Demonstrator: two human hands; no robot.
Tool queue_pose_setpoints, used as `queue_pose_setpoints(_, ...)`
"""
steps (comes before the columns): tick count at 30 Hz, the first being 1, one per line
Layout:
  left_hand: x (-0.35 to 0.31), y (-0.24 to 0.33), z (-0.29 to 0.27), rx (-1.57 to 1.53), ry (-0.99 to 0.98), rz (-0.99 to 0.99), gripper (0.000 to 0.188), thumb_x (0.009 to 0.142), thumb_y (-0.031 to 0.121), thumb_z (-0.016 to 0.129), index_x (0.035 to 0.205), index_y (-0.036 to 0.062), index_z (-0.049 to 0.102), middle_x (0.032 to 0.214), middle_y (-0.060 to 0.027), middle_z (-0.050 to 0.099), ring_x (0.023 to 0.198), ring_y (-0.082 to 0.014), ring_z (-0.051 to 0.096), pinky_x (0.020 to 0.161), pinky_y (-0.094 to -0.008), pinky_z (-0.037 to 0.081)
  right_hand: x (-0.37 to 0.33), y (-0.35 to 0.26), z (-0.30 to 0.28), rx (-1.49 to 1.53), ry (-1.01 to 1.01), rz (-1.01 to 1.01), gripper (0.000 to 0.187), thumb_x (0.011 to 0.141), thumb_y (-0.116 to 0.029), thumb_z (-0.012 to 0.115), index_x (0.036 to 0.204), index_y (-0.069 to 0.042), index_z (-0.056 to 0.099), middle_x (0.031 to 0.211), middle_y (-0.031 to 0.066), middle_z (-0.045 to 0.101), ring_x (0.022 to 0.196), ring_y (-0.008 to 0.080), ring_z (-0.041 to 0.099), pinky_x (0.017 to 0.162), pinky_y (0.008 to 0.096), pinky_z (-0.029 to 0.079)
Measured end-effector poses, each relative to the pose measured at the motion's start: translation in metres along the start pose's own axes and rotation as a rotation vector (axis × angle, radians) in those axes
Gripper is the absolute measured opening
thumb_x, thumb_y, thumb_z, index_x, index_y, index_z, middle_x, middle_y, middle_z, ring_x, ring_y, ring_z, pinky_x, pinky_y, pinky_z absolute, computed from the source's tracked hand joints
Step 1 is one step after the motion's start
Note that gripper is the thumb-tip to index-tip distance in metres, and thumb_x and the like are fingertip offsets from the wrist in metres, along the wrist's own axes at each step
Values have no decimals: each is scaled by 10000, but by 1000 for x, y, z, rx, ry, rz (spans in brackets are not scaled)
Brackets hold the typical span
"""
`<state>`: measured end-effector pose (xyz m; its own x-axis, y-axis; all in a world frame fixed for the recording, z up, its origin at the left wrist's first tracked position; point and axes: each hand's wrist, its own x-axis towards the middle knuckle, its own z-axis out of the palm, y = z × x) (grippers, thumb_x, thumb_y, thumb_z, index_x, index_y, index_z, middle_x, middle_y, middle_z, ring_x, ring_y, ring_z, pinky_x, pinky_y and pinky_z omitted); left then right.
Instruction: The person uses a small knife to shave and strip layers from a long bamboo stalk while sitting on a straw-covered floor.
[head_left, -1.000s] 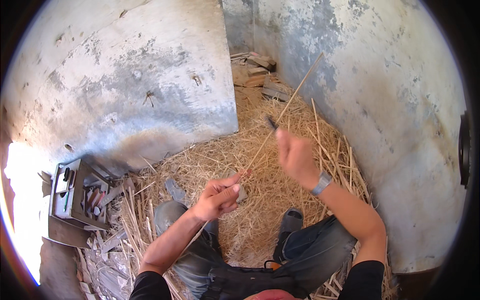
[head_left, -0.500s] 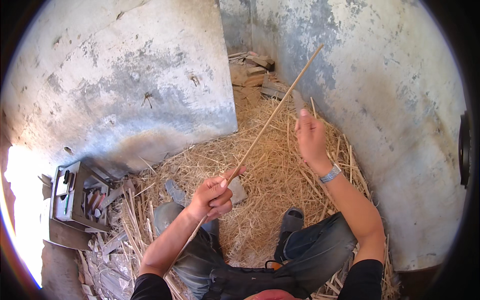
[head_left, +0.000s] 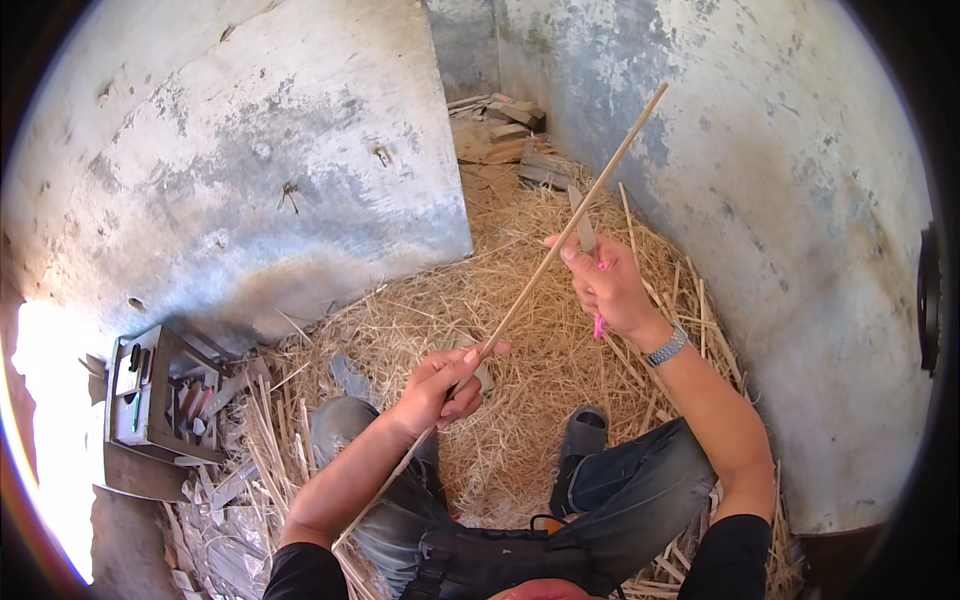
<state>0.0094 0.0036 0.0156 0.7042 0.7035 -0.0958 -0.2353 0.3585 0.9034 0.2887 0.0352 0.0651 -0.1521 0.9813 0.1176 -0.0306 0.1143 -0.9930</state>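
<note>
My left hand (head_left: 445, 385) grips a long thin bamboo strip (head_left: 590, 195) near its middle; the strip runs from beside my left elbow up and right past my right hand toward the wall. My right hand (head_left: 605, 285) holds a knife with a pink handle (head_left: 598, 322), its grey blade (head_left: 582, 225) pointing up against the strip. A metal watch (head_left: 668, 347) sits on my right wrist. I am seated on the ground, both knees in dark trousers at the bottom of the view.
Straw shavings (head_left: 520, 330) cover the floor between two stained concrete walls. A metal toolbox (head_left: 150, 395) with tools stands at left beside split strips. Wood scraps (head_left: 500, 125) lie in the far corner. A grey sandal (head_left: 582, 430) is near my right knee.
My right hand has moved up along the strip away from my body, then drawn slightly back; the strip's far end has risen and now points higher toward the right wall.
</note>
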Motion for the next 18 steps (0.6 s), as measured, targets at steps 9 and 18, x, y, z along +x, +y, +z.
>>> queue_pose_setpoints(9, 2, -1, 3, 195, 57, 51, 451, 1067, 303, 398, 1259, -59, 586, 575, -19, 524, 476, -102, 497, 500, -228, 416, 1, 7, -8, 341, -45, 42, 148, 960, -217, 638, 984, -76, 600, 592, -83, 379, 443, 32, 337, 397, 223, 279)
queue_pose_setpoints(18, 6, -7, -22, 298, 305, 187, 408, 1064, 279, 405, 1200, -45, 612, 737, -67, 639, 609, -139, 648, 532, -235, 475, 7, 8, -13, 503, 91, -19, 92, 931, -167, 606, 956, -116, 535, 611, -79, 344, 458, 42, 309, 399, 227, 273)
